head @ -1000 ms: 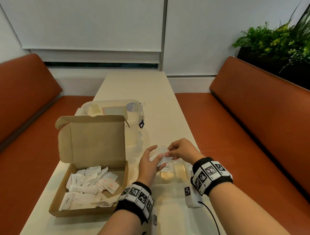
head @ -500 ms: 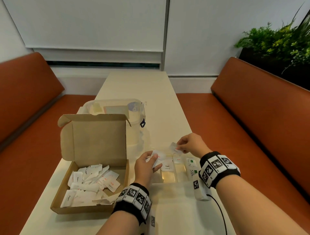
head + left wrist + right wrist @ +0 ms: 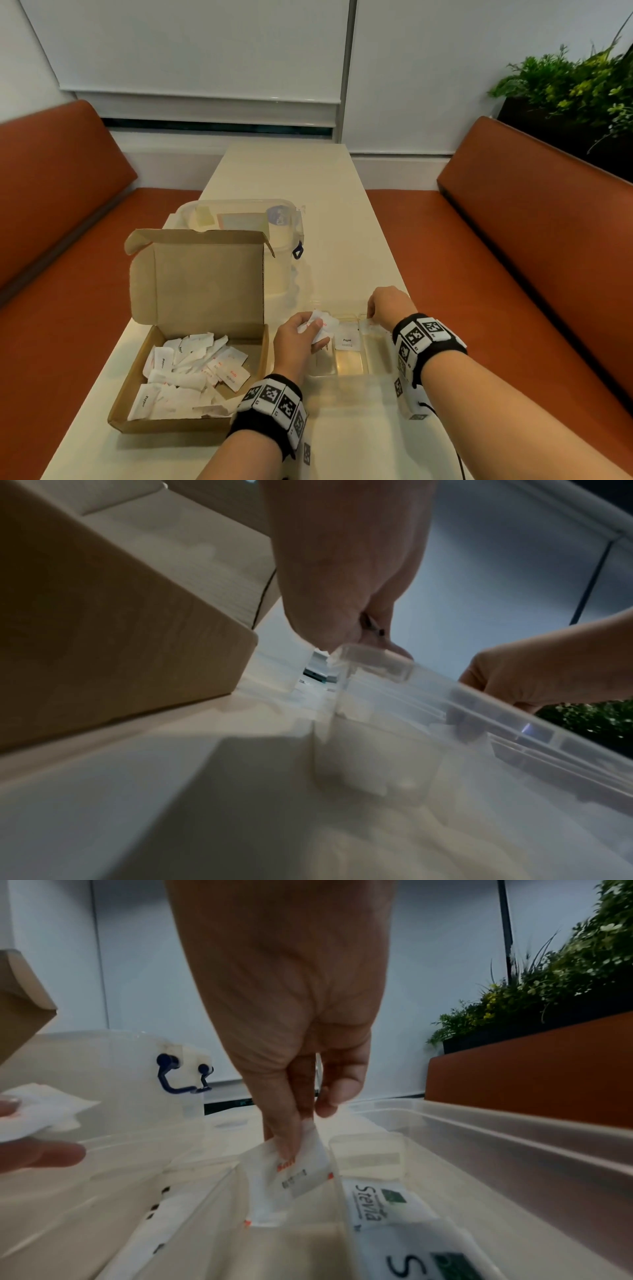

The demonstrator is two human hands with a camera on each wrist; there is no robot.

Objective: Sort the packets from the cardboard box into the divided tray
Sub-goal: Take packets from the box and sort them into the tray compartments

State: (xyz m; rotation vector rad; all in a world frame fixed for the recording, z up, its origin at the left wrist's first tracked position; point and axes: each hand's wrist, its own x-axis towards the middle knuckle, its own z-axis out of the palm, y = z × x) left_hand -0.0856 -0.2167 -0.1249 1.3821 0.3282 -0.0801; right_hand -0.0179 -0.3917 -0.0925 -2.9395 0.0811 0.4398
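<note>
The open cardboard box [image 3: 197, 373] at the left holds several white packets [image 3: 185, 375]. Right of it lies the clear divided tray [image 3: 347, 367]. My left hand [image 3: 317, 333] hovers over the tray's left end and grips a small bunch of white packets [image 3: 325, 323]. My right hand [image 3: 308, 1125] pinches one white packet with red print [image 3: 291, 1177] and holds it down inside a tray compartment. Stevia packets [image 3: 373, 1202] lie in the compartment to the right of it. A pepper packet [image 3: 347, 338] lies in a middle compartment.
A clear lidded container with a blue latch [image 3: 274, 246] stands behind the box's raised lid [image 3: 205, 277]. Orange benches [image 3: 534, 260] run along both sides of the narrow table [image 3: 342, 219]. A plant [image 3: 575, 89] sits at the back right.
My right hand pulled one packet away from the bunch in my left hand, then moved right and down into the tray. My left hand sank slightly, still holding its packets.
</note>
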